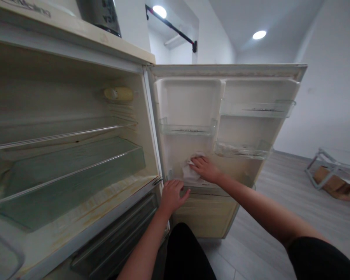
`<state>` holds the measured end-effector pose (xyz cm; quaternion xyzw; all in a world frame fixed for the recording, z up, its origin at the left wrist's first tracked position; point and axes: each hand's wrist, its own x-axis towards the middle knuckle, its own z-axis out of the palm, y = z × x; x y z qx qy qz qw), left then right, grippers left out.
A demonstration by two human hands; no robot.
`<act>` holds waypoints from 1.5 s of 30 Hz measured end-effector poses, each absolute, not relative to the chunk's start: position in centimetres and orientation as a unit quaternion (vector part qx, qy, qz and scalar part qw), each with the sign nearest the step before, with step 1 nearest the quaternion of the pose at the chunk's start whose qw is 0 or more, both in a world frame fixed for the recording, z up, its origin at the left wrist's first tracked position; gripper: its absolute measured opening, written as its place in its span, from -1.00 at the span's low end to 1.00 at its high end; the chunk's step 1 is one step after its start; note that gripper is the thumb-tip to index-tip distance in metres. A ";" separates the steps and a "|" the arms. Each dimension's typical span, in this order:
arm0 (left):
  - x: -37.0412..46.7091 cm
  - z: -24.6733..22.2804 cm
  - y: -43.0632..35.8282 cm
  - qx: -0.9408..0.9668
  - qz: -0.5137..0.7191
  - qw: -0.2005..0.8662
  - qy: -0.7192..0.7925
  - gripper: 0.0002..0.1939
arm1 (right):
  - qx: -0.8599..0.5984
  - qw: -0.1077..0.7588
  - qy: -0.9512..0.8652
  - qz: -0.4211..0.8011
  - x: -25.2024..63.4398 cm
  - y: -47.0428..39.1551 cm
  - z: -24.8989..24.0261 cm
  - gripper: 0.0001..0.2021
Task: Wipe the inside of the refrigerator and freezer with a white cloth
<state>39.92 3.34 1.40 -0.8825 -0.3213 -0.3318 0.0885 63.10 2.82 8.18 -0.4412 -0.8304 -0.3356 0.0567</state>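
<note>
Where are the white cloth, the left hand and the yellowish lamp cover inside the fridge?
white cloth [189,172], head view, on its lower fold beside the fingers.
left hand [171,195], head view, on the back of the hand.
lamp cover [119,93], head view, on its middle.

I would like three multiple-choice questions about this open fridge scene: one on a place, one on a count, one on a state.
1. Where is the white cloth?
A. on the floor
B. against the inner door panel
C. on a glass shelf

2. How many clear door bins show?
A. one
B. three
C. six

3. What state is the fridge door in?
A. open
B. shut
C. removed

Answers:
1 B: the right hand presses it there, while the left hand rests on the door's lower edge.
2 B: bins at.
3 A: its inner side faces the camera.
</note>
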 end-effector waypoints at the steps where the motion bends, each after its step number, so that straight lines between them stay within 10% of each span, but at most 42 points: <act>1: 40.0 1.4 3.3 -0.882 -0.332 0.089 -0.322 -0.75 | -0.413 0.071 -0.842 -0.340 61.9 4.2 8.0 -0.59; 15: 39.3 1.5 3.6 -0.890 -0.321 0.094 -0.309 -0.72 | -0.236 -0.064 -0.913 -0.327 67.8 2.4 6.2 -0.84; 26: 39.7 1.3 3.6 -0.885 -0.338 0.092 -0.309 -0.74 | -0.624 -0.153 -0.740 -0.198 75.1 -8.0 8.9 -0.83; 34: 38.9 0.3 3.0 -0.864 -0.412 0.032 -0.288 -0.73 | -0.538 0.093 -0.805 0.233 66.8 -0.6 7.4 -0.62; 45: 35.9 -4.3 1.0 -0.805 -0.456 -0.098 -0.366 -0.24 | -0.430 0.108 -0.846 0.296 54.9 8.5 5.3 -0.66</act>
